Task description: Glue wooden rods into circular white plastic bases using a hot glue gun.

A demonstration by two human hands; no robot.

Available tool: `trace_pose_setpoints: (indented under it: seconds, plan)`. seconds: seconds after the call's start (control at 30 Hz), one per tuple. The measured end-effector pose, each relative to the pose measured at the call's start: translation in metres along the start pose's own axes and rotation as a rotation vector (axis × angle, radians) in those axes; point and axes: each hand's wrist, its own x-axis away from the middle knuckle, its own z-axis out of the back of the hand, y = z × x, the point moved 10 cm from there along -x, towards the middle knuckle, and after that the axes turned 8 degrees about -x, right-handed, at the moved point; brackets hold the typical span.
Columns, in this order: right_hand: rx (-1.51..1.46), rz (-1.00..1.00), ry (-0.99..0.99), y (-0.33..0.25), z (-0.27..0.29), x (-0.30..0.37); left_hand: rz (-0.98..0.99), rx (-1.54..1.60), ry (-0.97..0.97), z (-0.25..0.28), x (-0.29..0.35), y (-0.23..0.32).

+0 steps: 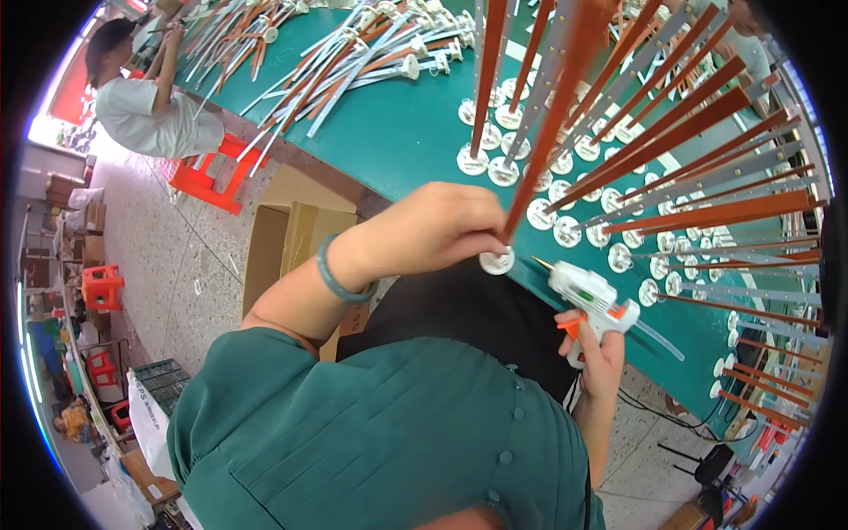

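Between the thumb and fingers of my left hand (442, 228) is the lower end of a long brown strip (549, 132), which rises upright past the top of the view. At its foot sits a white round base (497, 262), just below my fingertips. My right hand (594, 347) is wrapped round the handle of a white hot glue gun (583, 290) with an orange trigger. Its metal nozzle points at the base from a short gap. Out of its back end sticks a clear glue stick (661, 340).
Many brown and grey strips on white round bases (567, 231) stand on the green table (397, 146). More lie in a pile (353, 71) at the far side. An open cardboard box (296, 225) is on the left. Beyond it, a person (146, 102) sits on a red stool (212, 181).
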Motion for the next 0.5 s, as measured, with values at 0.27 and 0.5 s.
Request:
trace_pose_setpoints:
  seconds: [0.27, 0.5]
  plan:
    - [-0.245, 0.090, 0.045, -0.003, 0.011, 0.001, 0.263, -0.226, 0.396, 0.099, 0.022, -0.056]
    - [-0.247, 0.125, 0.046, -0.003, 0.010, 0.002, 0.219, -0.309, 0.385, 0.088, -0.013, -0.091]
